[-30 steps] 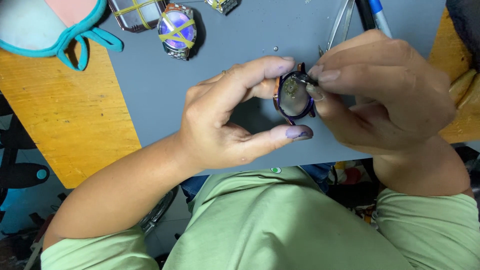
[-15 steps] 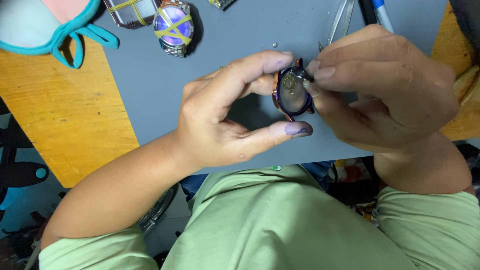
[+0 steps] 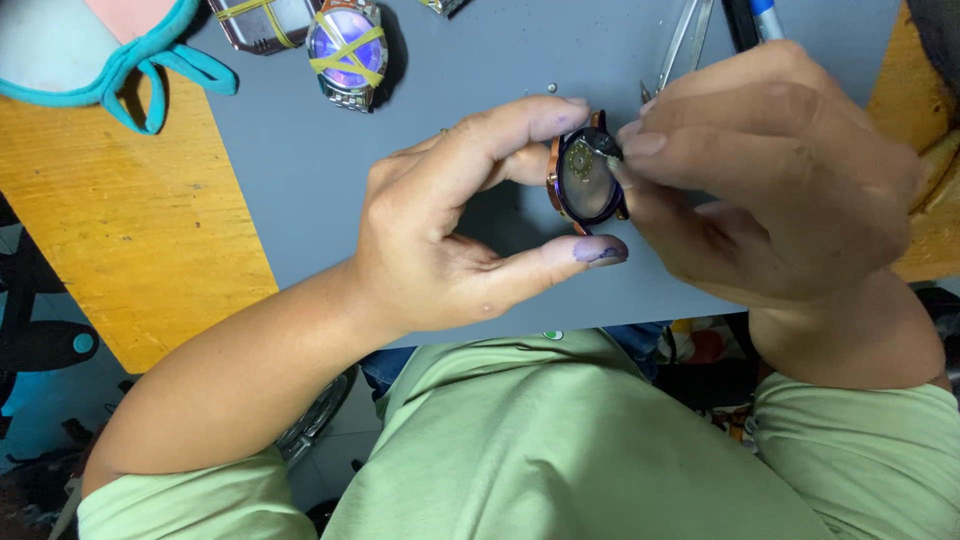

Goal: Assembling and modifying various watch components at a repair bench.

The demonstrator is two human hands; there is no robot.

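**Two hands close on a small round watch case above a grey mat**

Head view: the left hand (image 3: 450, 235) comes in from the lower left, its forearm crossing the yellow wooden bench (image 3: 120, 240). Its forefinger arches over the top and its thumb reaches up from below, so that the two pinch a round watch case (image 3: 585, 180) by its rim. The case is held on edge, its copper-coloured rim towards the left hand and its dark ring facing the camera; a small brass gear shows near the top of its pale inner face. The thumbnail is stained purple.

The right hand (image 3: 780, 185) meets the case from the right. Its fingers are bunched together, the fingertips (image 3: 635, 145) pressing on the case's right edge; whether they pinch a tool or part there cannot be told. The case sits between both hands, lifted over the grey mat (image 3: 440, 70) near its front edge.

Farther back on the mat lie a wristwatch (image 3: 345, 45) bound with yellow bands, a second banded piece (image 3: 255, 20) just beside it to the left, a pair of tweezers (image 3: 685, 40) and a blue-capped pen (image 3: 765, 15). A teal-edged cloth item (image 3: 90, 50) rests at the upper left, partly on the bench. The person's green shirt (image 3: 560, 450) fills the lower frame.
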